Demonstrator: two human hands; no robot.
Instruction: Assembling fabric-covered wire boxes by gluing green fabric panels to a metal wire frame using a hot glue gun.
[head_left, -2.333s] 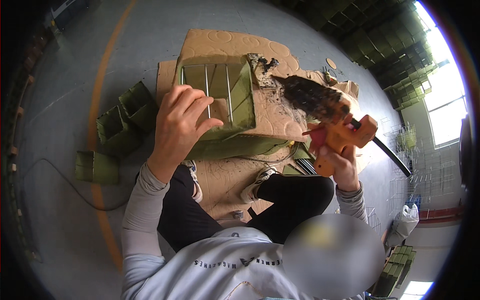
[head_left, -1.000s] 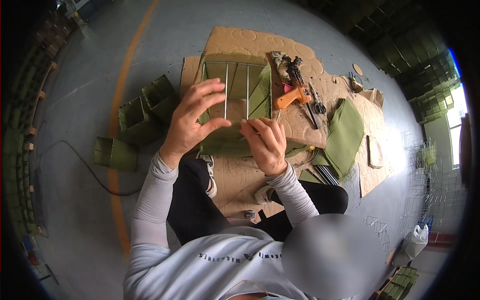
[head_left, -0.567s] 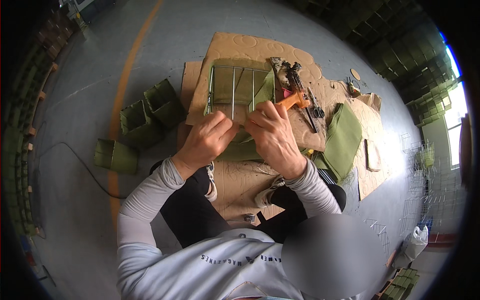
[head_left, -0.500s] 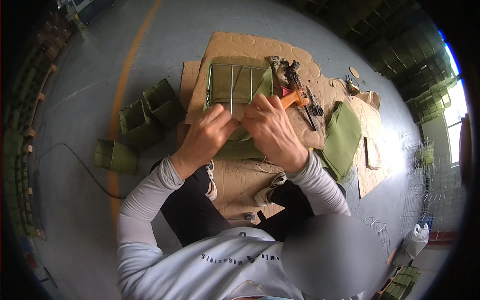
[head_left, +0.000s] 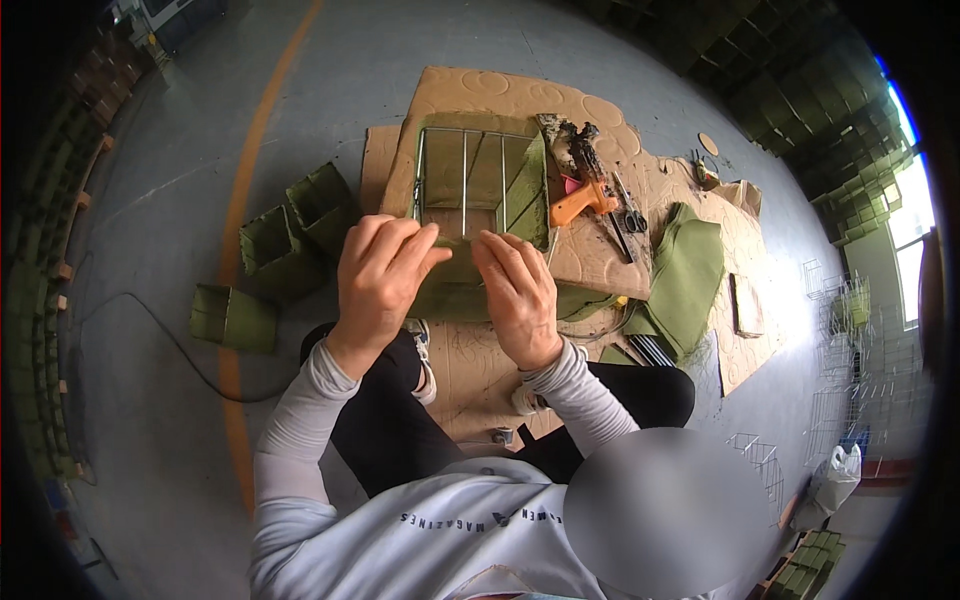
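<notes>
Both hands meet at the near edge of the wire-frame basket [head_left: 478, 195], which lies on the cardboard sheet [head_left: 520, 100] spread on the floor, straight ahead of the person's knees. Left hand [head_left: 378, 275] sits at the basket's near left corner, fingers curled over and pinching the green fabric [head_left: 450, 285] that wraps the frame; right hand [head_left: 520, 295] rests just beside it toward the basket's near right, fingers bent down and pressing the same fabric edge. Neither hand is open flat, and both grip or press the cloth rather than the bare wire, though the fingertips themselves are hidden behind the knuckles. The basket's open mouth faces up and away from the person, its wire bars running from the near edge toward the far edge, so the hands lie on the side nearest the body and the frame stretches away from them. Both are about equally close to it. Forearms come in from below, wrists bent downward. Right of the basket lies an orange glue gun [head_left: 585, 200], with scissors [head_left: 630, 215] just beyond it and a folded green cloth [head_left: 690, 275] farther right. Left of the basket stand finished green boxes [head_left: 295, 225].
</notes>
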